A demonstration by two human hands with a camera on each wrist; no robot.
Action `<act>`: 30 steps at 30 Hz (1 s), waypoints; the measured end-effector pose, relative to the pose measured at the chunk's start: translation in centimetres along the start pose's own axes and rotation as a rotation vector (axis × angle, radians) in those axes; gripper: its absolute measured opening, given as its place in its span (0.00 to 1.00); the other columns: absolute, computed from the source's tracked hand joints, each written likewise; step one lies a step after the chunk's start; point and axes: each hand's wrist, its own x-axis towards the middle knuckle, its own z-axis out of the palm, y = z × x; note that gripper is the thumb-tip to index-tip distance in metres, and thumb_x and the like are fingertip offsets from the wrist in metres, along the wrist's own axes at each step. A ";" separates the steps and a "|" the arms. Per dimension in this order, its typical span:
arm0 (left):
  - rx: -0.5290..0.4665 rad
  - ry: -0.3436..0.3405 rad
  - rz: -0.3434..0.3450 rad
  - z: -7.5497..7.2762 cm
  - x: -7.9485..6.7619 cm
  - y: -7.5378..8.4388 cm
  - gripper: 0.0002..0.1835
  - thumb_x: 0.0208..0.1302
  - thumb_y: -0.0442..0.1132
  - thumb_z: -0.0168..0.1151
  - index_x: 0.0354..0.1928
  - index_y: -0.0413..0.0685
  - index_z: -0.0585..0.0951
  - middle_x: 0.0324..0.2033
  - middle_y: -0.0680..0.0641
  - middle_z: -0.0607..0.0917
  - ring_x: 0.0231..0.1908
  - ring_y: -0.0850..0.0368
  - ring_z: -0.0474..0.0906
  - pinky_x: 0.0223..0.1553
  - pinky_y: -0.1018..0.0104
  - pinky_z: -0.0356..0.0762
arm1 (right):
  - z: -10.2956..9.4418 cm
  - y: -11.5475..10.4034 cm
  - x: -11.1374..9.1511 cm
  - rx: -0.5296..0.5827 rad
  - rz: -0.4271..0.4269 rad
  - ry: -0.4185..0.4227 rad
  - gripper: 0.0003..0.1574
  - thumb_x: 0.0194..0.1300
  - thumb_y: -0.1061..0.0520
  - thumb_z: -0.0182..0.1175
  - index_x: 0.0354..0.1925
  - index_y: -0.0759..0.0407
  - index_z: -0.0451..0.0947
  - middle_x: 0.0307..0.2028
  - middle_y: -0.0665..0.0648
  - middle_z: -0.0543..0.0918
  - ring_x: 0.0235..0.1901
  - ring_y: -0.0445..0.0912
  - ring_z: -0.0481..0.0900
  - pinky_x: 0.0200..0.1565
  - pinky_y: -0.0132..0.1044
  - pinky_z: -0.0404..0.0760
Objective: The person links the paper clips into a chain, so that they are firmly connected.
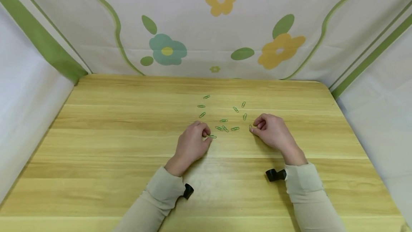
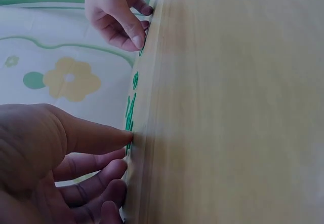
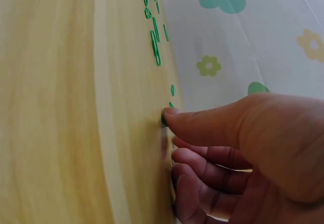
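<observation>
Several green paper clips (image 1: 223,120) lie loosely scattered over the middle of the wooden table. My left hand (image 1: 193,142) is at the near left of them, thumb and forefinger pinching the end of one green paper clip (image 1: 212,137) low over the wood. On the right side, my right hand (image 1: 271,131) pinches another green paper clip (image 1: 250,127) between thumb and forefinger, right at the tabletop. In the right wrist view the thumb (image 3: 202,125) covers most of that clip. The other fingers of both hands are curled inward.
The wooden table (image 1: 112,153) reaches back to a white curtain (image 1: 193,17) with flowers and green stripes. Curtain fabric also hangs at both sides. Small black cameras (image 1: 273,175) sit at both wrists, by the beige sleeves (image 1: 305,185).
</observation>
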 end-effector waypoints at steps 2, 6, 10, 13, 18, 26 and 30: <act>-0.005 -0.002 -0.016 0.1 0.1 0.0 0.04 0.67 0.36 0.76 0.38 0.48 0.87 0.35 0.51 0.84 0.34 0.58 0.78 0.33 0.63 0.77 | 0.0 -0.1 0.0 0.001 0.000 0.002 0.13 0.73 0.53 0.70 0.46 0.62 0.84 0.39 0.58 0.86 0.36 0.48 0.81 0.42 0.40 0.79; -0.012 -0.007 -0.042 0.2 0.1 0.0 0.04 0.68 0.36 0.75 0.37 0.49 0.87 0.34 0.52 0.84 0.34 0.57 0.78 0.32 0.64 0.76 | 0.1 -0.2 0.0 0.007 -0.004 0.006 0.11 0.74 0.53 0.70 0.44 0.60 0.85 0.36 0.57 0.86 0.34 0.47 0.81 0.41 0.39 0.77; -0.012 -0.003 -0.052 0.3 0.0 -0.1 0.04 0.68 0.36 0.75 0.36 0.48 0.86 0.34 0.51 0.84 0.35 0.57 0.79 0.33 0.63 0.77 | 0.3 -0.2 0.1 0.004 -0.009 0.008 0.09 0.74 0.54 0.70 0.43 0.60 0.85 0.35 0.56 0.86 0.34 0.47 0.81 0.40 0.38 0.77; -0.017 0.002 -0.054 0.3 0.0 0.0 0.05 0.68 0.35 0.75 0.35 0.49 0.86 0.34 0.51 0.83 0.36 0.56 0.79 0.33 0.62 0.77 | 0.3 -0.2 0.1 -0.001 -0.005 0.006 0.09 0.74 0.54 0.70 0.42 0.60 0.86 0.34 0.56 0.87 0.34 0.47 0.81 0.41 0.38 0.77; -0.027 0.010 -0.059 0.5 0.0 0.1 0.06 0.68 0.35 0.74 0.33 0.49 0.85 0.33 0.51 0.84 0.37 0.55 0.79 0.34 0.62 0.77 | 0.3 -0.1 0.0 0.002 0.011 0.008 0.09 0.74 0.53 0.69 0.42 0.59 0.86 0.35 0.56 0.87 0.34 0.47 0.81 0.41 0.38 0.77; -0.046 0.021 -0.044 0.6 0.0 -0.1 0.07 0.68 0.34 0.74 0.33 0.49 0.84 0.33 0.51 0.83 0.36 0.55 0.78 0.32 0.64 0.75 | 0.4 0.0 0.0 0.007 0.014 0.007 0.09 0.74 0.53 0.69 0.42 0.59 0.87 0.34 0.55 0.86 0.33 0.47 0.80 0.40 0.38 0.76; -0.095 0.029 -0.024 0.3 0.1 -0.2 0.06 0.70 0.33 0.72 0.35 0.48 0.83 0.34 0.49 0.85 0.34 0.55 0.79 0.33 0.64 0.76 | 0.3 0.0 0.0 0.029 0.021 -0.005 0.10 0.75 0.53 0.68 0.43 0.58 0.86 0.35 0.56 0.86 0.34 0.47 0.80 0.40 0.38 0.76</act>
